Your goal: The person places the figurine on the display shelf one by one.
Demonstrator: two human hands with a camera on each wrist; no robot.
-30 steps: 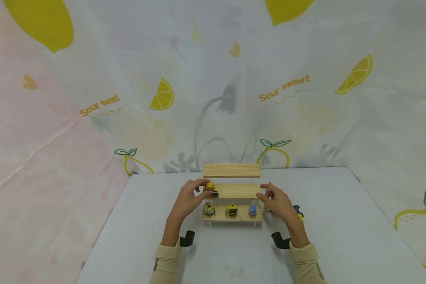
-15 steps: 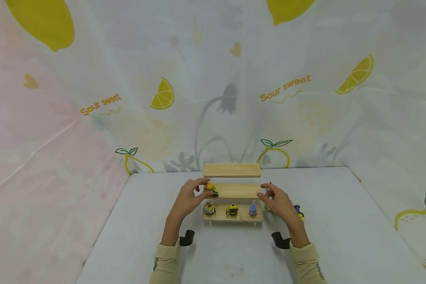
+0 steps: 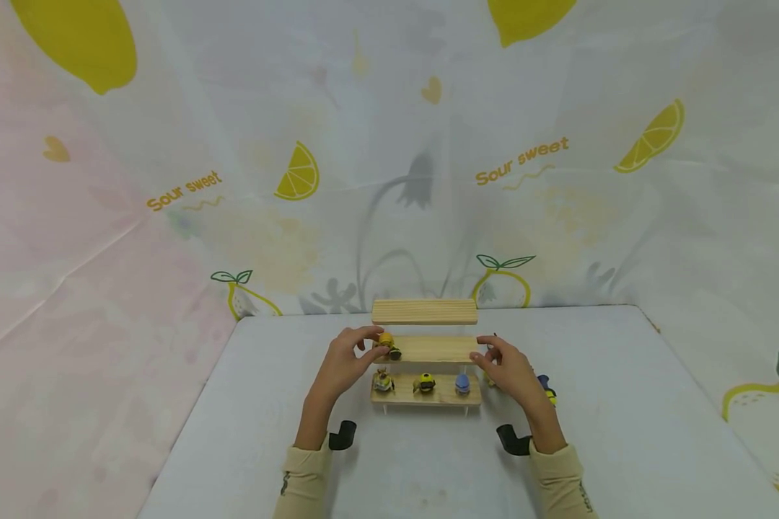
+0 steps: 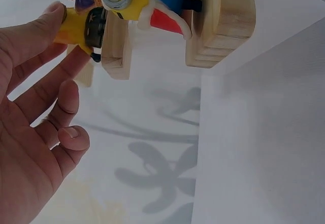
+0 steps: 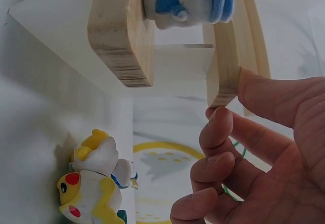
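My left hand (image 3: 344,364) pinches a yellow minion figurine (image 4: 76,28) between thumb and fingers, at the left end of the middle board of a tiered wooden display stand (image 3: 438,349). In the right wrist view, thumb and index finger of my right hand (image 3: 509,369) grip the right end of that same board (image 5: 223,66). Along the lowest board stand a crowned minion figurine (image 4: 165,5) at the left, a yellow-and-black figurine (image 3: 426,383) in the centre and a plush-looking figurine with a blue hat (image 5: 188,5) at the right.
The stand's top board (image 3: 425,311) bears nothing. To the right on the white table (image 3: 623,418), a figurine in a yellow Pikachu outfit (image 5: 91,198) and others lie partly behind my right hand. A lemon-printed cloth (image 3: 389,144) hangs close behind the stand.
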